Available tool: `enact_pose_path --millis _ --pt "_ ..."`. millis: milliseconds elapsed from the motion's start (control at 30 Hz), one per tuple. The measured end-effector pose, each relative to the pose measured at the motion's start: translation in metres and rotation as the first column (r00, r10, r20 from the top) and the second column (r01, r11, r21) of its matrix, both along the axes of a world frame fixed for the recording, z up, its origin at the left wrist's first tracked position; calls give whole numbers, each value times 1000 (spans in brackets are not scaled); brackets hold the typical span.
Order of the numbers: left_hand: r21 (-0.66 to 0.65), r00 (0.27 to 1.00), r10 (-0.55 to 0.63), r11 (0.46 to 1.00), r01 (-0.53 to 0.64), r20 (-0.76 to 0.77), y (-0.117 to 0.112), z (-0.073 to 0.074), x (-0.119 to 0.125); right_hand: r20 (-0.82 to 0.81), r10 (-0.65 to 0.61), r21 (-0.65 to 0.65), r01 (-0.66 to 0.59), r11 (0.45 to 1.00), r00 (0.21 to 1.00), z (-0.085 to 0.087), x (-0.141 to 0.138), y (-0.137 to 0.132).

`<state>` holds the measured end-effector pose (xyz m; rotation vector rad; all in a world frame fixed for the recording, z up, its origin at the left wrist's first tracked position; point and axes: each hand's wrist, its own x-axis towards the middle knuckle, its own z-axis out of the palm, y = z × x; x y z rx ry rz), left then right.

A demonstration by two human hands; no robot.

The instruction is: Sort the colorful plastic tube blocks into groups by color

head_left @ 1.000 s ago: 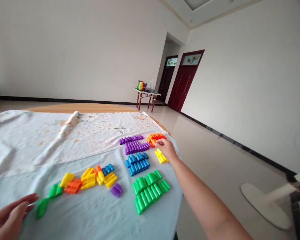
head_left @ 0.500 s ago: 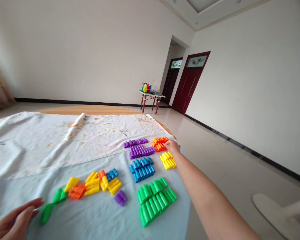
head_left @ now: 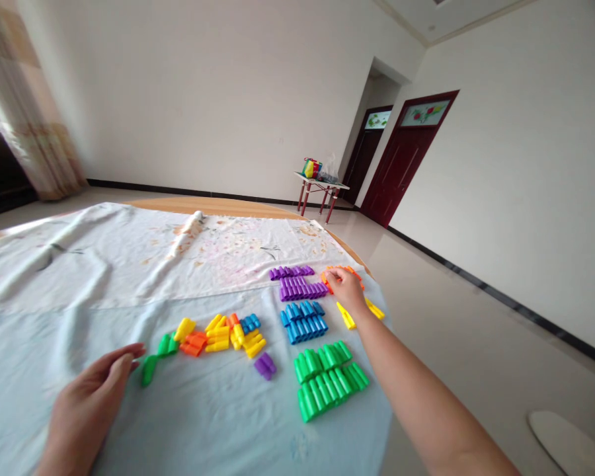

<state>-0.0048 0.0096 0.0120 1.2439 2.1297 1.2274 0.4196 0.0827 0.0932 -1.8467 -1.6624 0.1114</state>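
Note:
My right hand (head_left: 347, 288) reaches over the group of orange plastic bullet-shaped pieces (head_left: 353, 271), its fingers curled together at the group's left side. What they pinch, if anything, is hidden. Partly behind that wrist lie yellow pieces (head_left: 346, 316). Purple pieces (head_left: 303, 289), blue pieces (head_left: 305, 324) and green pieces (head_left: 330, 383) are laid in rows beside them. On the left, my left hand (head_left: 96, 390) hovers with its fingers loosely stretched, nothing visible in them. Its fingertips are close to a loose green piece (head_left: 149, 370).
Mixed loose pieces, among them an orange pair (head_left: 194, 344) and a purple pair (head_left: 264, 365), spread across the blue part of the tablecloth (head_left: 218, 423). A small table (head_left: 322, 182) with bags stands near the doors. A white rounded object (head_left: 565, 443) sits low at right.
The view has turned left. My right hand has shifted from the right side of the orange group to its left side. More of my left hand shows, still near the green piece.

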Motion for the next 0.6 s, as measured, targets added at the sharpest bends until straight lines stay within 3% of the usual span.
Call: enact_pose_path --millis 100,200,367,600 --pt "-21 993 -18 1000 20 114 -4 6 3 -203 322 143 -297 944 925 -4 -58 -39" --pt "18 987 -29 999 27 158 -3 5 3 -254 502 221 -456 862 826 -15 -111 -78" --pt "58 982 -58 997 49 178 -4 3 2 -161 538 187 -509 840 828 -45 -158 -105" --pt "97 979 -68 994 50 191 -8 8 5 44 456 32 -458 888 889 -75 -175 -90"
